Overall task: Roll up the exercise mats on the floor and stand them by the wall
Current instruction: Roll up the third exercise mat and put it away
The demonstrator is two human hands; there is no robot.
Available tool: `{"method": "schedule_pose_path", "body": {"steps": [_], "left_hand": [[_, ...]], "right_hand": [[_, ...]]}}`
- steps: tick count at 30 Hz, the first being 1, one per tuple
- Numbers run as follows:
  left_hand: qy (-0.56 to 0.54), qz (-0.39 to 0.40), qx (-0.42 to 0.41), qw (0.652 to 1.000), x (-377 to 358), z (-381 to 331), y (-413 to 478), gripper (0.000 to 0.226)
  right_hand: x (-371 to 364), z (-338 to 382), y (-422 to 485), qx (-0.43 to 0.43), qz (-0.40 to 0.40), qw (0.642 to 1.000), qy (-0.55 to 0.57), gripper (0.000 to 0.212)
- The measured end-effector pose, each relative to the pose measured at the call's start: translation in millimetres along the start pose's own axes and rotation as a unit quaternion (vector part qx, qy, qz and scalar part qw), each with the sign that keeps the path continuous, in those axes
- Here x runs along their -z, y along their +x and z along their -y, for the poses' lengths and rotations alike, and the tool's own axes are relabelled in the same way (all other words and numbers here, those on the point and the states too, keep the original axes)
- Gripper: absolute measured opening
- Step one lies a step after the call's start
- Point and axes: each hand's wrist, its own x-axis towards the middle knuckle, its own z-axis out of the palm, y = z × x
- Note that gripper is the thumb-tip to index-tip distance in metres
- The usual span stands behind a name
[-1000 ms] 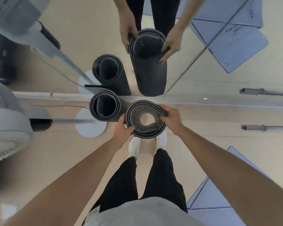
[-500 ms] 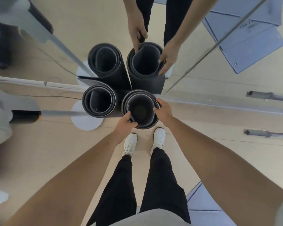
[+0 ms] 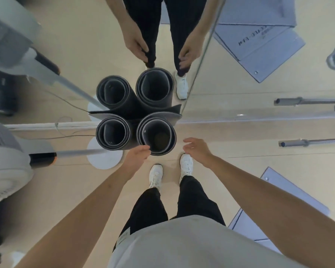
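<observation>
Two dark rolled exercise mats stand upright side by side against the mirrored wall (image 3: 240, 78), and I look straight down into their open tops. The left rolled mat (image 3: 112, 147) stands alone. The right rolled mat (image 3: 172, 140) stands just beyond my feet. My left hand (image 3: 137, 157) hovers at its near rim with the fingertips close to the edge, holding nothing. Off to that mat's right, my right hand (image 3: 196, 149) is clear of it with the fingers spread. The mirror repeats both mats and both empty hands.
A grey-blue mat (image 3: 278, 194) lies flat on the floor at my right. A standing fan (image 3: 6, 163) leans in from the left, its round white base (image 3: 104, 159) and cable beside the left mat. A metal bar (image 3: 313, 142) lies on the floor at the right.
Both hands gripped the right mat's top rim and set it down next to the left mat. Now they have let go and drawn back; the mat stands by itself.
</observation>
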Motion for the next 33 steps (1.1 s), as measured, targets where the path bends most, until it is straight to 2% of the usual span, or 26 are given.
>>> {"method": "schedule_pose_path", "body": {"steps": [3,6,9,12,16,22,27,33], "left_hand": [[-0.006,0.001,-0.038,0.999,-12.9,-15.1,-25.2,0.020],[-0.005,0.034,-0.054,0.998,-35.7,-25.9,-46.4,0.017],[0.055,0.109,-0.071,0.990,-59.7,-27.2,-62.3,0.015],[0.153,0.201,-0.105,0.962,-74.1,-24.2,-71.9,0.013],[0.321,0.305,-0.152,0.884,-82.5,-15.5,-79.0,0.024],[0.494,0.380,-0.205,0.755,-109.2,19.0,-113.0,0.021],[0.587,0.469,-0.227,0.620,-142.7,95.0,-175.6,0.021],[0.659,0.520,-0.245,0.485,-164.4,214.4,-260.1,0.014]], "right_hand": [[8.7,-5.2,-43.9,0.006,0.002,1.000,0.026,0.032],[13.1,-17.7,-86.6,0.008,-0.036,0.998,0.052,0.030],[10.8,-44.1,-127.4,-0.016,-0.105,0.990,0.090,0.028],[-11.7,-79.4,-173.4,-0.056,-0.210,0.965,0.148,0.026],[-83.7,-120.5,-245.7,-0.123,-0.336,0.893,0.272,0.022],[-225.2,-155.7,-346.1,-0.217,-0.425,0.764,0.435,0.021],[-353.1,-177.7,-401.7,-0.278,-0.486,0.650,0.514,0.020],[-485.0,-192.5,-452.5,-0.313,-0.515,0.512,0.613,0.022]]}}
